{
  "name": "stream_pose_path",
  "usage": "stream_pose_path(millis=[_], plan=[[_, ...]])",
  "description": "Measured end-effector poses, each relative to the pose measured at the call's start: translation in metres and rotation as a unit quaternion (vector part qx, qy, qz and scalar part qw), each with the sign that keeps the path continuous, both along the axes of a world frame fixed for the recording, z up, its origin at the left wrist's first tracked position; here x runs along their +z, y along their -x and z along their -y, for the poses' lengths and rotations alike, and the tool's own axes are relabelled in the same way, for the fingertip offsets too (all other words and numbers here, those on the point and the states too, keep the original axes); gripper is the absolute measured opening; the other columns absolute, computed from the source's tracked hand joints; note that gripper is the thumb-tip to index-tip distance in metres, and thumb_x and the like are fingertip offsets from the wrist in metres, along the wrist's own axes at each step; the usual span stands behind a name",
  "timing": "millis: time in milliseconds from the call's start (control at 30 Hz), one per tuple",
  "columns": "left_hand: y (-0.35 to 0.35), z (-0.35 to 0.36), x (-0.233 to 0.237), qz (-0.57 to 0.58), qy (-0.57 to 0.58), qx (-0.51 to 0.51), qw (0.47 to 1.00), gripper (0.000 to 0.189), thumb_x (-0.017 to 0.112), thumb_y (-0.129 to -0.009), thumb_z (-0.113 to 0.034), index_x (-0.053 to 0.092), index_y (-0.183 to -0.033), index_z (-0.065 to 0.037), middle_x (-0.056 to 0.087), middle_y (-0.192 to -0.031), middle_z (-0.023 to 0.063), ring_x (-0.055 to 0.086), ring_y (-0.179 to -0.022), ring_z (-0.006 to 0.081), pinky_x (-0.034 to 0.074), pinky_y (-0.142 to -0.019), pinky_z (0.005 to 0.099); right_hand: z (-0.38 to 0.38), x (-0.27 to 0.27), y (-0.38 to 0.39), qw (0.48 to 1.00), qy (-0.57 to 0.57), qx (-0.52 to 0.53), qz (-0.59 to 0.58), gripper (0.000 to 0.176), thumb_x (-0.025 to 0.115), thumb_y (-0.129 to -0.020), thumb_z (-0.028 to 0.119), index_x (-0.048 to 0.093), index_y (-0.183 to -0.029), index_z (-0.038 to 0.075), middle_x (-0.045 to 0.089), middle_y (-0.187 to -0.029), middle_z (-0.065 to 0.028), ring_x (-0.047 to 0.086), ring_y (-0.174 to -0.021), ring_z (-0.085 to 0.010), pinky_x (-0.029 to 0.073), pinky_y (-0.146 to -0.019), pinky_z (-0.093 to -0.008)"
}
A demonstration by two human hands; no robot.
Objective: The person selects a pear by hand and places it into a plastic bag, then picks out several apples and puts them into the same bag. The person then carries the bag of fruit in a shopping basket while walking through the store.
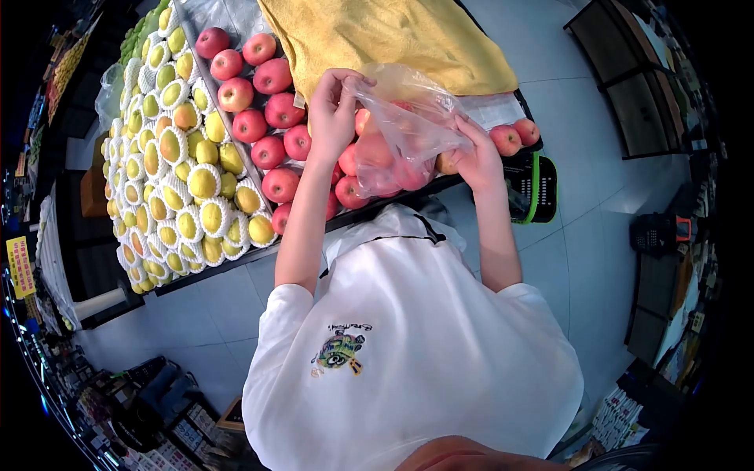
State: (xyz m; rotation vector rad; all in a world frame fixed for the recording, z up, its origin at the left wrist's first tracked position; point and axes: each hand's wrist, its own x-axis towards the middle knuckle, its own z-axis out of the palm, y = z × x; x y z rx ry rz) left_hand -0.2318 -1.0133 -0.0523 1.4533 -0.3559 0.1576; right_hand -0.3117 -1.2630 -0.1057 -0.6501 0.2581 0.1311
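Both hands stretch a clear plastic bag (393,133) above a display of red apples (267,153). The upper left edge of the bag is pinched in my left hand (334,106). My right hand (477,153) grips the opposite side, near two apples (514,137) at the display's right end. More apples show through the thin plastic; whether any lies inside the bag, I cannot tell. A yellow cloth (393,39) covers the display just beyond the hands.
Left of the apples, yellow-green fruit in white foam nets (177,184) fills a sloping section. A black basket with a green rim (542,188) is below the display's right end. Dark shelving (628,78) stands farther right across the tiled floor (542,259).
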Motion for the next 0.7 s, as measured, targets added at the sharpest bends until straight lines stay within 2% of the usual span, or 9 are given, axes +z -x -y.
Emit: stream_pose_path(millis=[67,100,167,267,400,467,600,700], plan=[[0.008,0.005,0.019,-0.015,0.025,-0.006,1.000,0.016,0.052,-0.109,-0.012,0.060,-0.110,0.001,0.073,-0.104,0.0115,0.070,-0.090,0.0149,0.060,-0.077,0.0287,0.013,-0.006,-0.008,0.980,-0.199,0.001,0.019,0.025,0.060,-0.102,0.007,0.061,-0.126,-0.003,0.066,-0.102,-0.0075,0.065,-0.091,-0.0172,0.054,-0.077,-0.0286],[0.011,0.006,0.027,-0.030,0.049,-0.013,0.998,0.016,0.053,-0.108,-0.013,0.061,-0.110,0.001,0.073,-0.105,0.0124,0.070,-0.091,0.0153,0.060,-0.078,0.0289,0.017,-0.005,-0.013,0.980,-0.198,0.002,0.019,0.025,0.060,-0.102,0.007,0.061,-0.126,-0.003,0.066,-0.102,-0.0075,0.065,-0.091,-0.0172,0.054,-0.077,-0.0286],[0.013,0.005,0.038,-0.020,0.032,-0.024,0.999,0.016,0.054,-0.108,-0.013,0.061,-0.111,0.002,0.074,-0.105,0.0130,0.070,-0.092,0.0155,0.061,-0.078,0.0296,0.023,-0.002,-0.022,0.943,-0.304,0.054,0.122,0.028,0.056,-0.105,0.008,0.055,-0.131,-0.004,0.059,-0.093,-0.0041,0.058,-0.081,-0.0136,0.052,-0.073,-0.0261],[0.015,0.008,0.054,-0.014,0.024,-0.032,0.999,0.016,0.055,-0.107,-0.013,0.061,-0.111,0.002,0.074,-0.104,0.0136,0.071,-0.092,0.0162,0.062,-0.079,0.0305,0.013,0.031,-0.024,0.949,-0.304,0.010,0.086,0.027,0.051,-0.108,0.008,0.051,-0.132,-0.004,0.052,-0.088,-0.0015,0.052,-0.073,-0.0110,0.050,-0.069,-0.0244],[0.015,0.011,0.065,-0.015,0.023,-0.035,0.999,0.019,0.058,-0.106,-0.016,0.063,-0.111,0.001,0.075,-0.106,0.0150,0.072,-0.096,0.0200,0.062,-0.081,0.0332,0.026,0.038,-0.026,0.933,-0.349,0.003,0.088,0.024,0.047,-0.109,0.008,0.052,-0.130,-0.004,0.051,-0.087,-0.0020,0.050,-0.069,-0.0093,0.048,-0.068,-0.0237],[0.015,0.015,0.072,-0.014,0.034,-0.046,0.998,0.019,0.058,-0.106,-0.016,0.063,-0.111,0.002,0.075,-0.105,0.0152,0.073,-0.096,0.0201,0.062,-0.081,0.0335,0.045,0.034,-0.030,0.902,-0.398,0.034,0.165,0.025,0.040,-0.108,0.005,0.051,-0.129,-0.005,0.055,-0.098,-0.0092,0.057,-0.080,-0.0170,0.056,-0.076,-0.0288],[0.013,0.021,0.077,-0.002,0.041,-0.069,0.997,0.018,0.060,-0.105,-0.014,0.064,-0.113,0.002,0.075,-0.103,0.0149,0.073,-0.093,0.0194,0.063,-0.079,0.0333,0.058,0.050,-0.033,0.919,-0.353,-0.001,0.176,0.025,0.039,-0.108,0.005,0.051,-0.128,-0.005,0.055,-0.098,-0.0113,0.056,-0.080,-0.0197,0.056,-0.075,-0.0314],[0.017,0.026,0.082,0.000,0.051,-0.071,0.996,0.017,0.060,-0.105,-0.013,0.064,-0.112,0.002,0.075,-0.101,0.0139,0.073,-0.091,0.0186,0.063,-0.077,0.0325,0.063,0.061,-0.033,0.904,-0.381,0.056,0.188,0.025,0.039,-0.108,0.005,0.052,-0.126,-0.006,0.054,-0.097,-0.0121,0.056,-0.081,-0.0200,0.056,-0.076,-0.0307]])
